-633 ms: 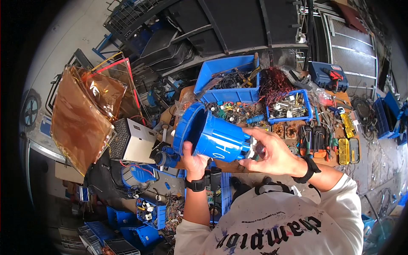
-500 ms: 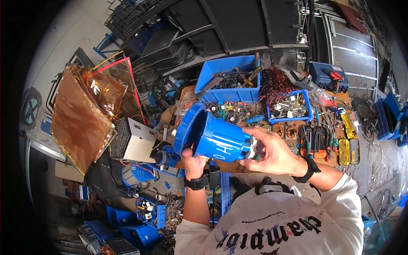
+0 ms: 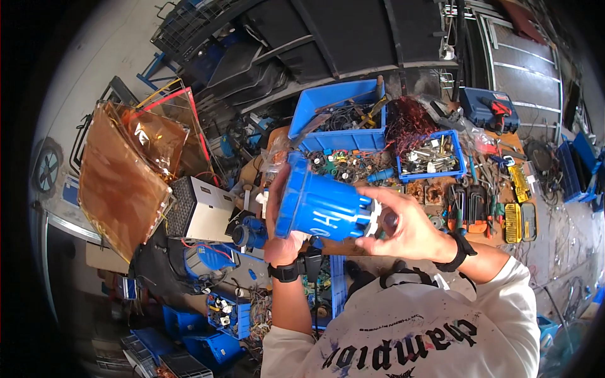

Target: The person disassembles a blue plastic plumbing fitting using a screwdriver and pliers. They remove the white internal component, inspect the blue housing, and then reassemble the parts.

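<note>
A blue plastic cylindrical housing (image 3: 324,205) with a wide flanged rim and white hand-drawn marks lies sideways in the air above the workbench's near edge. My left hand (image 3: 282,249) is wrapped round its wide rim end, palm against the face, with its fingers partly hidden behind the rim. At the narrow, ribbed end, my right hand (image 3: 408,228) grips a white fitting (image 3: 374,218) between thumb and fingers. A dark rounded piece (image 3: 391,220) shows within that hand; what it belongs to I cannot make out. The housing's mouth faces left, out of sight.
On the bench stand a blue crate (image 3: 343,140) of cables and tools and a blue tray (image 3: 435,172) of metal parts. Hand tools (image 3: 476,205) and a yellow bit case (image 3: 520,222) lie right. A metal-cased box (image 3: 200,208) and brown sheets (image 3: 123,183) are left.
The housing has turned, so its dark open mouth no longer shows. My left hand has shifted from under the rim to across its face. My right hand keeps its grip on the narrow end.
</note>
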Available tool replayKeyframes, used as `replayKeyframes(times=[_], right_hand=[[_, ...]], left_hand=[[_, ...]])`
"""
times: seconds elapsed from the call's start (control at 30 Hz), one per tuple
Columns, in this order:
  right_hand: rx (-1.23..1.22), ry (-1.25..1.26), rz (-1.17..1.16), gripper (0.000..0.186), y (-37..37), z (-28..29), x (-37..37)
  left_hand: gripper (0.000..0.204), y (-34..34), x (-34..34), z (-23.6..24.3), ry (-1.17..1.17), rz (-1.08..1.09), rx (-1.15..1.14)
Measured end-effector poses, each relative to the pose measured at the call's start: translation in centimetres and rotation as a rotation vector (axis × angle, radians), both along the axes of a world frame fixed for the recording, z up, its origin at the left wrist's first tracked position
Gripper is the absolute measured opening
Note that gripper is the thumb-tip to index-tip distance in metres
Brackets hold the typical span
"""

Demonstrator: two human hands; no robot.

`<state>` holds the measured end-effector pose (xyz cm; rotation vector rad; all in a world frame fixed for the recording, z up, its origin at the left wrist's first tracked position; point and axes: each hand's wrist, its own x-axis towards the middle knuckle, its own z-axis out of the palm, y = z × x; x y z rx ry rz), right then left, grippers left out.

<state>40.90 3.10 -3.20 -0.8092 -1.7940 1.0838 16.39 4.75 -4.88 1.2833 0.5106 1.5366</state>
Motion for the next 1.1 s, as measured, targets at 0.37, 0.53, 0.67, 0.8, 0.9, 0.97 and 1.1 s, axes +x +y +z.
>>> replayKeyframes(times=[0.37,0.53,0.67,0.8,0.9,0.97,1.1], right_hand=[[0.105,-0.118,-0.048,0.066,1.1,1.5,2.1],[0.192,-0.174,-0.049,0.069,0.8,2.1,2.3],[0.212,-0.211,-0.036,0.074,0.6,2.3,2.0],[0.296,-0.201,-0.034,0.076,0.6,2.2,1.4],[0.302,-0.198,-0.007,0.084,0.6,1.8,0.5],[0.303,-0.231,-0.010,0.084,0.6,2.3,-0.3],[0.346,-0.207,-0.030,0.083,0.8,2.3,-1.9]], left_hand=[[0.136,-0.4,0.1,2.8,0.403,-0.030,-0.194],[0.125,-1.7,0.6,2.2,0.306,-0.056,-0.255],[0.111,-2.4,1.1,1.5,0.143,0.041,-0.232],[0.110,-3.1,0.8,1.3,0.066,0.071,-0.199],[0.112,-3.2,-0.3,0.8,0.034,0.057,-0.169],[0.111,-3.3,-0.3,0.7,-0.014,0.086,-0.156],[0.112,-3.2,-2.0,-0.3,0.045,0.150,-0.074]])
